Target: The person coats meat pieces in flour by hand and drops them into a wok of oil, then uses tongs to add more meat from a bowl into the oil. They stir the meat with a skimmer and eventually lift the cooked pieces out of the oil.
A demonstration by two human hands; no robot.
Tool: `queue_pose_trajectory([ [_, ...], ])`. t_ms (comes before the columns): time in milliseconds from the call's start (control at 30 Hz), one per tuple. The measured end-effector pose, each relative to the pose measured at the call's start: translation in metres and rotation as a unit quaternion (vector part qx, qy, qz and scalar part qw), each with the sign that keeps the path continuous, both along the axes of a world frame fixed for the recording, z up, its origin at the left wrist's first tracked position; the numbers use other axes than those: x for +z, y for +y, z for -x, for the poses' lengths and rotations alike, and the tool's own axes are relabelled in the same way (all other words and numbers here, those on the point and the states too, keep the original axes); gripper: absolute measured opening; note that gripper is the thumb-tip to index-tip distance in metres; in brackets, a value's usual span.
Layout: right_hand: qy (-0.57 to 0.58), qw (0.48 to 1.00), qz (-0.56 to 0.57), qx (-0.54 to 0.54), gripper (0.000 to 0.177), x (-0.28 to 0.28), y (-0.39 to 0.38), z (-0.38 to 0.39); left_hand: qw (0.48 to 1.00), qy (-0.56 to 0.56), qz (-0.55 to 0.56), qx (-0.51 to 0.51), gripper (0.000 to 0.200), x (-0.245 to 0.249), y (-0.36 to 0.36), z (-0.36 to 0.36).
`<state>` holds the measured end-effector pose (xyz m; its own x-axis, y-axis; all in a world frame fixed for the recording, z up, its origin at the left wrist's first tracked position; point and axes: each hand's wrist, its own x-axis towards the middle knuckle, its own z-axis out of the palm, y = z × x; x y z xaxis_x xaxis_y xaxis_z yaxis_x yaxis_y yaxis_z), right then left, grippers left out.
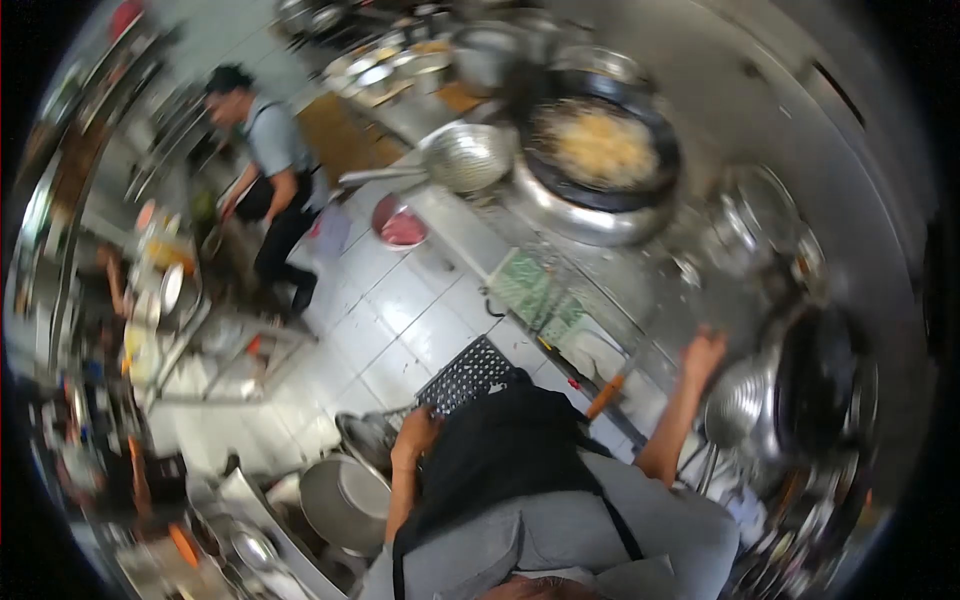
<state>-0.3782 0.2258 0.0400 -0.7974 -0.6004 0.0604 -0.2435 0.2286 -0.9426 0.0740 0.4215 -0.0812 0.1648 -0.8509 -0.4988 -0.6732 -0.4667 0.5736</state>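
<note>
My left hand (418, 432) is low at my left side by the black apron (500, 430); its fingers are mostly turned away. In this view it overlaps the near corner of a black perforated mat (470, 372), with a large metal pot (345, 503) just behind it. My right hand (704, 350) reaches out over the metal counter (640, 285), smeared by motion, and I cannot tell what it holds, if anything. A metal ladle (735, 405) and a dark wok (825, 375) lie to its right. Ahead, pale golden food (600, 145) fries in a wok (535, 180).
A perforated strainer (467, 157) rests left of the frying wok. Green-patterned packaging (535, 285) lies on the counter near an orange handle (605, 395). A red-and-white bucket (400, 223) stands on the tiled floor (385, 300). Another person (270, 150) bends at a shelf on the left.
</note>
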Motion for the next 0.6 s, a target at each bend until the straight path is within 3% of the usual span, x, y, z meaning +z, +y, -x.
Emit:
queue_pose_trajectory([
  [33, -0.075, 0.995, 0.010, 0.067, 0.020, -0.016, -0.012, 0.034, 0.999, -0.021, 0.045, -0.009, 0.039, 0.000, -0.005, 0.004],
  [67, -0.110, 0.980, 0.121, 0.112, 0.018, -0.009, -0.019, 0.035, 0.999, -0.004, 0.041, 0.018, 0.041, 0.003, -0.014, 0.010],
  [100, -0.133, 0.965, 0.193, 0.120, 0.015, 0.009, -0.031, 0.023, 0.996, -0.008, 0.087, 0.029, 0.040, 0.015, -0.018, 0.019],
  [133, -0.158, 0.952, 0.220, 0.143, 0.024, 0.022, -0.044, 0.022, 0.998, -0.021, 0.058, 0.020, 0.037, 0.021, -0.027, 0.024],
  [167, -0.144, 0.961, 0.216, 0.093, 0.024, 0.060, -0.047, -0.024, 0.997, -0.029, 0.062, 0.038, 0.036, 0.021, -0.029, 0.030],
  [200, -0.133, 0.943, 0.213, 0.216, 0.014, 0.029, -0.068, 0.014, 0.997, 0.000, 0.042, 0.065, 0.036, 0.024, -0.031, 0.033],
  [233, -0.083, 0.965, 0.153, 0.195, 0.021, 0.044, -0.068, -0.009, 0.997, -0.002, 0.034, 0.070, 0.035, 0.027, -0.030, 0.035],
  [300, -0.139, 0.944, 0.247, 0.172, 0.029, -0.018, -0.123, 0.028, 0.992, 0.037, 0.046, 0.110, 0.033, 0.027, -0.021, 0.034],
  [467, 0.027, 0.981, -0.001, 0.191, 0.021, -0.075, -0.111, 0.046, 0.972, 0.002, 0.072, 0.225, 0.030, 0.010, 0.027, 0.023],
  [600, 0.147, 0.945, -0.196, 0.216, 0.021, -0.129, -0.099, 0.062, 0.890, 0.048, 0.120, 0.438, 0.023, 0.025, 0.094, -0.015],
])
